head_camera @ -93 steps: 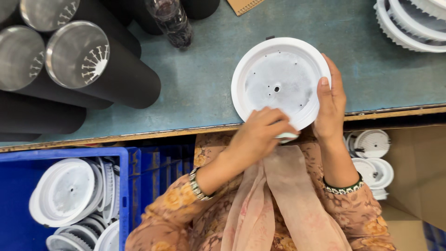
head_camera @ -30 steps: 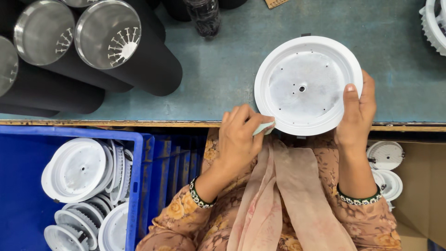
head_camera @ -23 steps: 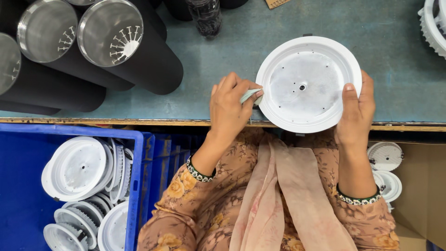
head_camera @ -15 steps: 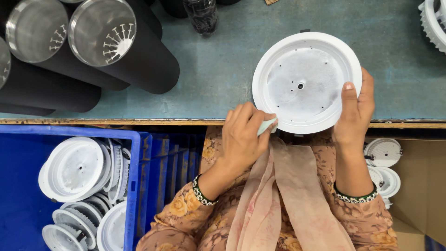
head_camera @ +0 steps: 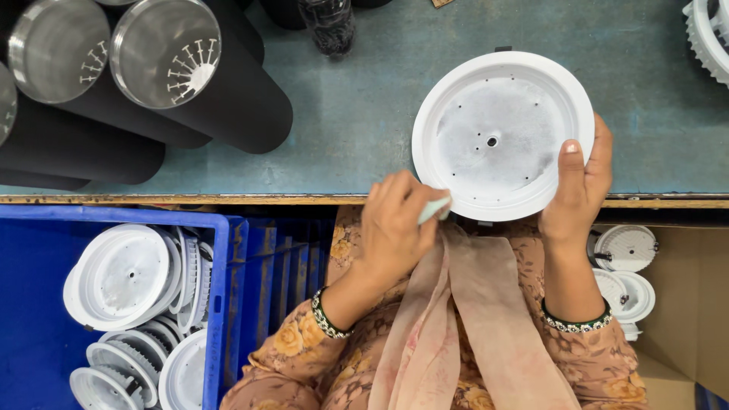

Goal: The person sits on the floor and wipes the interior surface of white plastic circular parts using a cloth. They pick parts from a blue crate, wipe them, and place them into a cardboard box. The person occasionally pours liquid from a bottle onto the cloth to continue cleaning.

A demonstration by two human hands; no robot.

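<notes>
Head view: a white round plate (head_camera: 503, 135) with a raised rim and a small hole at its centre lies flat on the blue-grey tabletop (head_camera: 364, 121), its near edge reaching the tabletop's front edge. The right hand (head_camera: 579, 186) holds the plate's right side — thumb laid on the rim, fingers curled round the outside, so this grip is pressed onto the plate. The left hand (head_camera: 396, 226) sits just at the plate's lower-left edge, its fingers bunched together and pinching a small pale-green piece (head_camera: 433, 209) whose tip touches or nearly touches the rim; which of the two I cannot tell. Both wrists wear beaded bangles, and the sleeves are floral orange, with a pale scarf (head_camera: 456, 319) hanging between the arms.

On the tabletop's far left lie several black tubes (head_camera: 228, 106) with shiny metal ends, pointing toward the camera. A dark bottle (head_camera: 328, 26) stands at the top edge, well apart from the plate. More white ribbed parts (head_camera: 706, 38) show at the top right corner.

Below the tabletop, on the left, a blue crate (head_camera: 220, 304) holds a stack of similar white plates (head_camera: 125, 277) — some flat, some on edge. On the right, a cardboard box (head_camera: 683, 304) holds a few smaller white round parts (head_camera: 626, 247).
</notes>
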